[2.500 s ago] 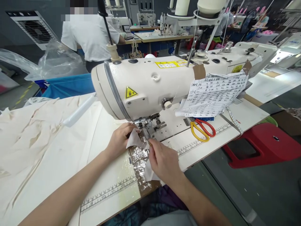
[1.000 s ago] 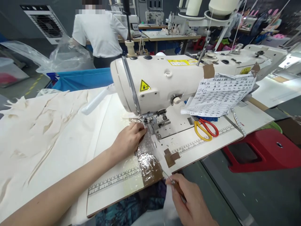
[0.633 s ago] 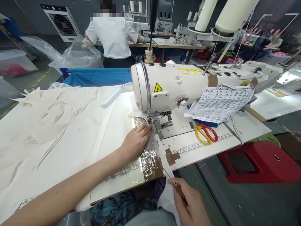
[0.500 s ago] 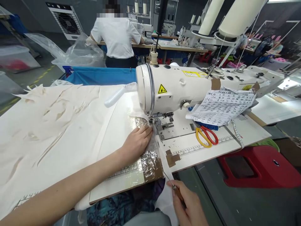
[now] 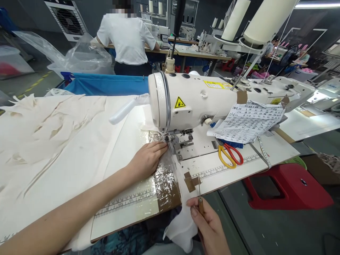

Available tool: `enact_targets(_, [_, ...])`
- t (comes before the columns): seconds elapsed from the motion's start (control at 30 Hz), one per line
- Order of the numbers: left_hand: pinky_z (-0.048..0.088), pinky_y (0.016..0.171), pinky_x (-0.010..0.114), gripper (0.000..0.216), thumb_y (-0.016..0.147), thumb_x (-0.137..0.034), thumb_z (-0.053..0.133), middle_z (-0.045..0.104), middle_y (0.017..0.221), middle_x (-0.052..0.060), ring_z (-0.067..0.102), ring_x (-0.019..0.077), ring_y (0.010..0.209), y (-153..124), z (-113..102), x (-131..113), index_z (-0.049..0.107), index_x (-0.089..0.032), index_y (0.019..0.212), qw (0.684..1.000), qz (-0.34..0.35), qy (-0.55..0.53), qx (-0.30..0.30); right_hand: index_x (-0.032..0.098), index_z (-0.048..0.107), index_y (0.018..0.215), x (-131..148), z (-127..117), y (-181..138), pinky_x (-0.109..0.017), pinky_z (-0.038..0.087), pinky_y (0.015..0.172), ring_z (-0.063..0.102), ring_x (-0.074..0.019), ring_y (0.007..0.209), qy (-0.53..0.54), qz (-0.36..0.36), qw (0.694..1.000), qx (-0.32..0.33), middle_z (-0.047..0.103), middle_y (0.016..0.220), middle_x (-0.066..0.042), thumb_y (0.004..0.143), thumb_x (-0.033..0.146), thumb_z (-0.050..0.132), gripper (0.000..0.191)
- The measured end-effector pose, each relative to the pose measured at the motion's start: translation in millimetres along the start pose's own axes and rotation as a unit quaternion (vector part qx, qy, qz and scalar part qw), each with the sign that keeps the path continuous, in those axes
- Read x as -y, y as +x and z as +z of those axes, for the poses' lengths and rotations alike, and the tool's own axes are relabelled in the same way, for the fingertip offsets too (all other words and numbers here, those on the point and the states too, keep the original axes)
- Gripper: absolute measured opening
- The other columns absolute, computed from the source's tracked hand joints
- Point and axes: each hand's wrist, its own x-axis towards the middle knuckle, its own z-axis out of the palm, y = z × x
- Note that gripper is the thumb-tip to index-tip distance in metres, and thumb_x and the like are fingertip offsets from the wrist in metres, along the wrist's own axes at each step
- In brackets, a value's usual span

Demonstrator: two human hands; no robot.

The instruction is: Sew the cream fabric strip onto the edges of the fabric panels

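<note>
Brightness: bright and even on the white table and sewing machine; the far hall is dimmer.
Source: overhead, with one tube lamp lit at far right.
Glare: sparkle on the crinkled clear film (strongest at its near end).
Shadows: soft, under the left hand.
Distortion: thread cones lean; the right hand and its pick are stretched at the near edge.
Focus: sharp at centre.

Head-worn view, angled down, near the sewing machine.
</note>
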Motion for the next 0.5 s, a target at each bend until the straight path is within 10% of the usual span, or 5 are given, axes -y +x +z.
enact_targets(0.17, [0.054, 0.106, 0.047, 0.045, 0.097, -0.007, 0.033, 0.066, 0.134, 0.015, 0.059, 0.0271, 0.127, -2.9, -0.7, 3.2, 0.062, -0.005, 0.132, 1.0, 0.019, -0.007, 0.003, 0.018, 0.075, 0.098, -7.1, 28.1, -6.1, -0.024, 0.049, 0.063, 0.06, -0.0162, 0.069, 0.181, 0.122, 0.976, -0.014, 0.066, 0.082, -0.004, 0.067, 0.055, 0.09, 0.05])
enact_targets(0.5, [0.06, 0.084, 0.047, 0.039, 0.097, -0.009, 0.037, 0.065, 0.117, 0.022, 0.06, 0.0314, 0.104, 7.8, -3.9, -9.9, 0.066, 0.002, 0.121, 0.998, 0.005, 0.06, -0.002, 0.02, 0.071, 0.112, 7.6, 15.3, 0.5, -0.023, 0.047, 0.065, 0.054, -0.016, 0.067, -0.206, -0.084, 0.975, -0.02, 0.059, 0.072, 0.0, 0.097, 0.057, 0.054, 0.043])
